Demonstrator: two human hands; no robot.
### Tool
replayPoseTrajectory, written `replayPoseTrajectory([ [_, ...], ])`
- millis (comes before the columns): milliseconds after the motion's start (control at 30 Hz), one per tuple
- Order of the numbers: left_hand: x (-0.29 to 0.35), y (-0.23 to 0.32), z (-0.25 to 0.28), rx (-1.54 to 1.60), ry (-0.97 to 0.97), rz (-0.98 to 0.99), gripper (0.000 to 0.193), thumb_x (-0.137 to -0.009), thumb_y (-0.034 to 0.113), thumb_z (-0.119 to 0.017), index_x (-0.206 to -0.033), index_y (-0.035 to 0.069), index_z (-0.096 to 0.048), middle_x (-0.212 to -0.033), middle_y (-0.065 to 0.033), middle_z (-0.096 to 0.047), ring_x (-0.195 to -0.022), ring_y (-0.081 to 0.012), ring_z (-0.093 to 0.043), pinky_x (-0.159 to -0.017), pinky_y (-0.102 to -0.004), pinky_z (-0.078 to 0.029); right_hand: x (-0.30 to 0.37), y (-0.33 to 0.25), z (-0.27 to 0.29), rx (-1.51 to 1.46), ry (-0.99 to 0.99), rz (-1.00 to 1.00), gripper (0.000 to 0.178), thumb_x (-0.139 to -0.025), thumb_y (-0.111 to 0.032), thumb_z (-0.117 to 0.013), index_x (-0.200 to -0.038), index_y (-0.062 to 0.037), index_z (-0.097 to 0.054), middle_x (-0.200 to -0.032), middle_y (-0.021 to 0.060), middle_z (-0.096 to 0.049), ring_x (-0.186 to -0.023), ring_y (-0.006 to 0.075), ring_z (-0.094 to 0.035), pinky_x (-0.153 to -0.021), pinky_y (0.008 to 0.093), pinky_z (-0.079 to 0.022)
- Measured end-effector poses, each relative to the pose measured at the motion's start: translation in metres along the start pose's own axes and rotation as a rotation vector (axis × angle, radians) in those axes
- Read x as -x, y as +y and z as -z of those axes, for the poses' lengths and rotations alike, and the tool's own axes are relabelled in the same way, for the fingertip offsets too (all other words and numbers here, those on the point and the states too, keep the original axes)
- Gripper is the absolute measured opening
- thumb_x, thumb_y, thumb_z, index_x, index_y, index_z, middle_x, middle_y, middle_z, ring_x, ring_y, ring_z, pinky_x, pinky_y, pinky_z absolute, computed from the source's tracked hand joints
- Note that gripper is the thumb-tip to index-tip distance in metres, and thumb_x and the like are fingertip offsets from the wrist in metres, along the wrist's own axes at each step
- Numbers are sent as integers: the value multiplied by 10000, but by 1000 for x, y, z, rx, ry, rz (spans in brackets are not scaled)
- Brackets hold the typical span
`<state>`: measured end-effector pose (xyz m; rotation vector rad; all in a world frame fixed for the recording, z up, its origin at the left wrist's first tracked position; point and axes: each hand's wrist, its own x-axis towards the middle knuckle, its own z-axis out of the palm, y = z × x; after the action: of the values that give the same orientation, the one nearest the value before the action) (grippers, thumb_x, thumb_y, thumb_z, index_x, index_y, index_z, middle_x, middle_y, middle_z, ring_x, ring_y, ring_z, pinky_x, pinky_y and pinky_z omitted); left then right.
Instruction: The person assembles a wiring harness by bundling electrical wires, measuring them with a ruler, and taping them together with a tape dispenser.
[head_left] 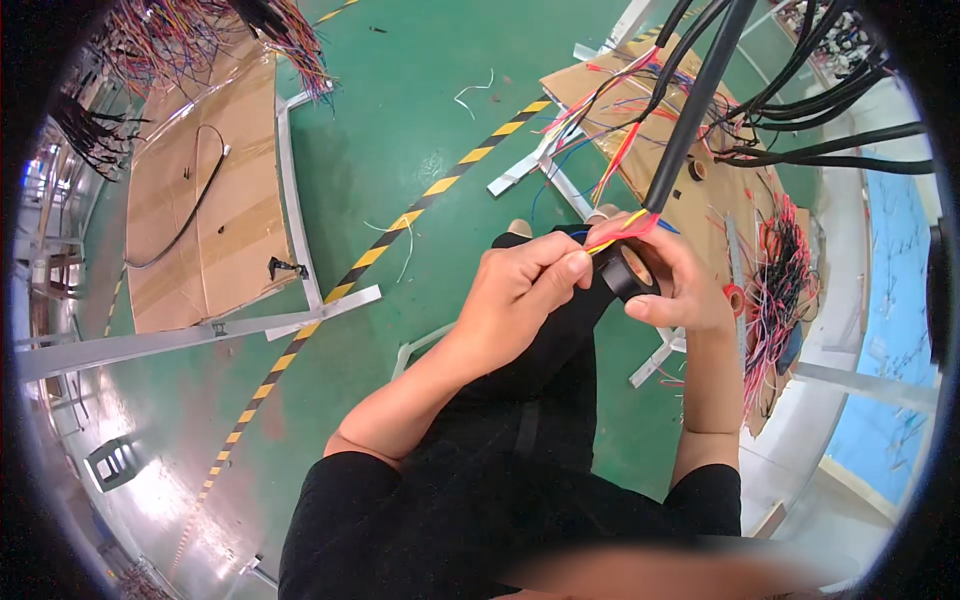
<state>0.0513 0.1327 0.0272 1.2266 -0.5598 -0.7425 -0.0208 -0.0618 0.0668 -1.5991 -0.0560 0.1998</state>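
A bundle of red, yellow and blue wires (626, 232) comes out of the end of a thick black cable sleeve (690, 130). My left hand (520, 295) is closed, with thumb and fingers pinching these wires below the sleeve end. My right hand (685, 275) curls around a roll of black electrical tape (628, 274), its thumb on the roll's lower side. The fingers of that hand reach up behind the wires at the sleeve end. Whether a strip of tape runs onto the wires is hidden by the fingers.
To the right, a cardboard-covered bench (650, 170) carries loose wires, another black tape roll (697, 170), a red tape roll (735, 298) and a heap of wires (780, 280). Black cables hang at upper right. A second cardboard-topped table (240, 200) stands left, beyond a striped floor line (375, 250).
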Motion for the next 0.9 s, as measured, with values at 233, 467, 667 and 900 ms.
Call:
replayPoseTrajectory([
  [233,4,7,-4,46,-42,34,261,-991,212,-487,-837,19,-575,-623,71,-388,-545,-17,-304,-483,-204,-213,13,-8,-3,-32,49,-78,724,-684,-278,-768,-1268,33,-475,-1187,121,-528,-1133,203,-508,-993,324,-367],
  [467,16,17,-3,-6,33,46,248,-973,179,-522,-793,15,-575,-600,61,-400,-549,-16,-330,-482,-201,-237,51,-42,-35,18,-335,675,333,-805,-151,-736,-1021,58,-594,-1113,258,-566,-948,379,-594,-757,467,-565],
  [667,8,7,-5,62,3,75,271,-973,204,-534,-799,2,-586,-579,61,-392,-517,-13,-304,-464,-207,-206,62,-47,-47,-128,-312,843,187,-853,12,-622,-1016,68,-549,-1088,289,-557,-972,417,-593,-818,497,-558],
  [900,7,7,-5,55,4,58,271,-973,210,-537,-805,3,-584,-583,63,-389,-518,-14,-296,-463,-208,-198,57,-54,-35,-3,-405,929,192,-852,23,-610,-1032,55,-548,-1115,273,-557,-1011,409,-586,-837,489,-551],
])
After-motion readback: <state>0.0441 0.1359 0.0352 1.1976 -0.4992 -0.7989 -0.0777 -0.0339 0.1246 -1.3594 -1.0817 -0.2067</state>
